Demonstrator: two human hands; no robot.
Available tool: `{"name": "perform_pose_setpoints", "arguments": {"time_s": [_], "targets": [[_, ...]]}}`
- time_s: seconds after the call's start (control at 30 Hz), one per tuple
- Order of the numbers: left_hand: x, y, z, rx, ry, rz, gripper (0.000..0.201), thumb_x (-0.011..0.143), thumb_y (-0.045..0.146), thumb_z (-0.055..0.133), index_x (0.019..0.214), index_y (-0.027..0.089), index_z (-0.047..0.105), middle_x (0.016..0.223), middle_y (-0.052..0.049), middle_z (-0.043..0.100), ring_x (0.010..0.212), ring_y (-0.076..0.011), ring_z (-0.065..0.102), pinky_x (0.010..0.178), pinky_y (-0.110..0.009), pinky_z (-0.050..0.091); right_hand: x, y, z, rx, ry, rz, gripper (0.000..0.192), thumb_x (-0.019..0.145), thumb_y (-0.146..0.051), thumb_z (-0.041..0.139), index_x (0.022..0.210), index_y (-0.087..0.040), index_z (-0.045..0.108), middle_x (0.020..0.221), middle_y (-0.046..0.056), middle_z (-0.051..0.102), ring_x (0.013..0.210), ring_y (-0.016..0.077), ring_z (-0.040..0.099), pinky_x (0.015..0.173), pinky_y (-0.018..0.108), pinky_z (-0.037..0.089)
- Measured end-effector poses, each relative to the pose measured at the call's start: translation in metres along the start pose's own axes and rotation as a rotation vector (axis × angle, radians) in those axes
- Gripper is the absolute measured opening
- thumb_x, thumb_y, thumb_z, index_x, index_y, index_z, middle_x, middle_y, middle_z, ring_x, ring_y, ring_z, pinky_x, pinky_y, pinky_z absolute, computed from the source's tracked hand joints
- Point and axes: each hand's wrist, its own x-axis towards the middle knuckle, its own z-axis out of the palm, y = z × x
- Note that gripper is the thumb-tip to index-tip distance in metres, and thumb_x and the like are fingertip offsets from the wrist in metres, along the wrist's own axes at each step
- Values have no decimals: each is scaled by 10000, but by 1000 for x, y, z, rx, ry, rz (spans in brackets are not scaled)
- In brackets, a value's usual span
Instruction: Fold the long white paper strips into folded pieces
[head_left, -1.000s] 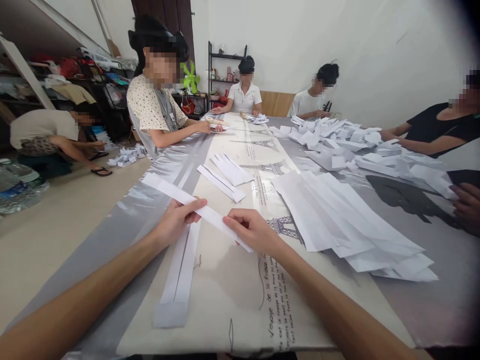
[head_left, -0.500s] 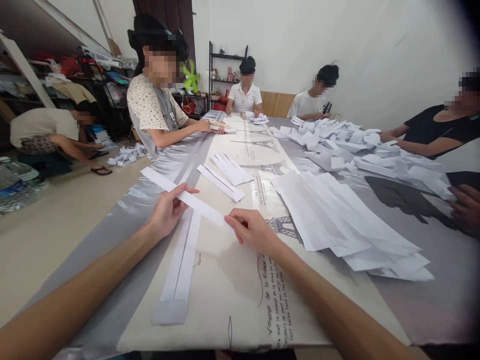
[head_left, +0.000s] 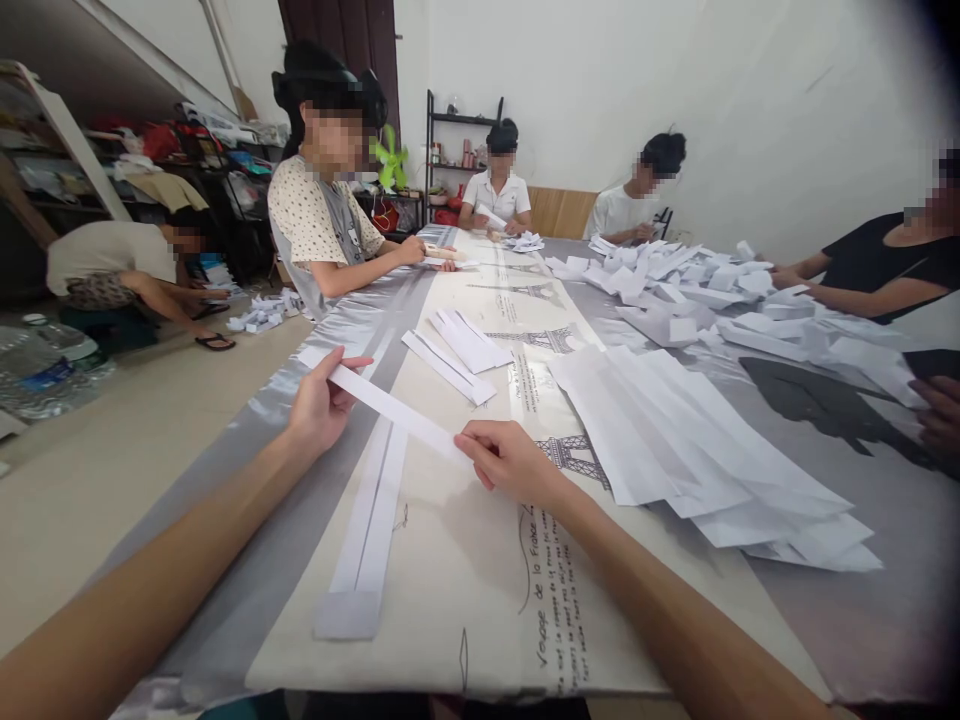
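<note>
A narrow white folded paper strip (head_left: 397, 410) is held above the table, slanting between my two hands. My left hand (head_left: 324, 400) pinches it near its far left end, thumb and fingers on either side. At the strip's near right end, my right hand (head_left: 504, 460) grips it between thumb and curled fingers. Below the strip lies a long folded paper piece (head_left: 364, 540) with a slit down its middle and a flap at the near end. Further off are more folded paper strips (head_left: 461, 350), side by side on the printed table runner (head_left: 442, 560).
To the right rests a fanned stack of white paper (head_left: 675, 440). Behind it spreads a large heap of folded paper pieces (head_left: 675, 275). Several people sit around the table (head_left: 817, 620); another person (head_left: 120, 265) crouches at left near papers on the floor.
My left hand has slid along the strip toward its far left end. My right hand keeps its grip. The view has shifted slightly.
</note>
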Motion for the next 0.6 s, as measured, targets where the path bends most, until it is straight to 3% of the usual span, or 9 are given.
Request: {"name": "perform_pose_setpoints", "arguments": {"time_s": [0.23,0.47,0.6], "targets": [[4,1,-6,-6,23,20,316,838,457,638,750,161,704,490,66,237,429,-77,187,419,-271,171,-2,0,-12,-17,6,4,412,1007,-418,456,650,-222,394,500,-58,504,478,106,350,524,257,333],[3,1,-9,-54,45,13,361,912,440,606,764,126,708,559,26,407,472,-69,279,436,-241,238,-1,6,-24,-39,7,2,441,980,-436,493,638,-230,305,570,-65,318,519,110,293,519,270,263],[2,-3,-7,-49,-6,-16,417,886,520,628,784,134,747,638,-6,506,461,-61,310,417,-241,244,0,13,-34,-56,29,-5,409,988,-433,490,657,-226,366,597,-57,334,534,114,291,531,279,263]]}}
